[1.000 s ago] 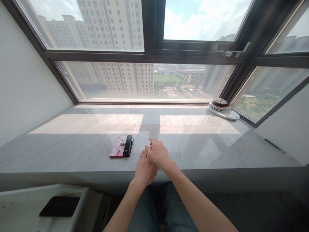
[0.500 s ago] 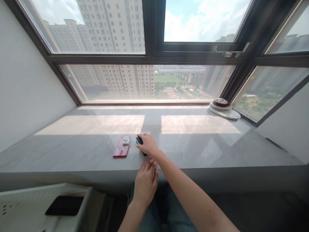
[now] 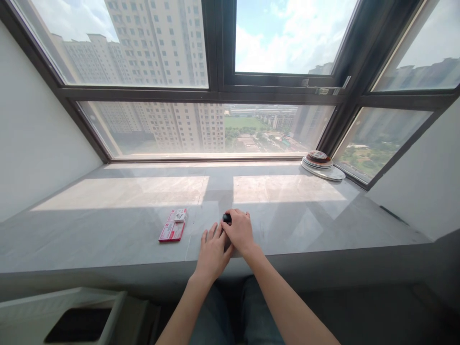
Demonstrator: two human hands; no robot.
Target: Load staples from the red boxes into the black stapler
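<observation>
The windowsill (image 3: 118,239) spreads beneath our left hand (image 3: 212,250), whose hold we cannot tell, and our right hand (image 3: 240,231) beside it. Left of this grip lie red-and-white boxes (image 3: 171,232); clamped in our right hand is the black stapler (image 3: 226,218).

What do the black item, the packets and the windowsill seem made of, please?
Black item: perhaps smooth plastic, by its rounded dark end; mostly hidden. Packets: probably printed card, by their flat, printed faces. Windowsill: likely polished stone or tile, by its soft reflections.
</observation>
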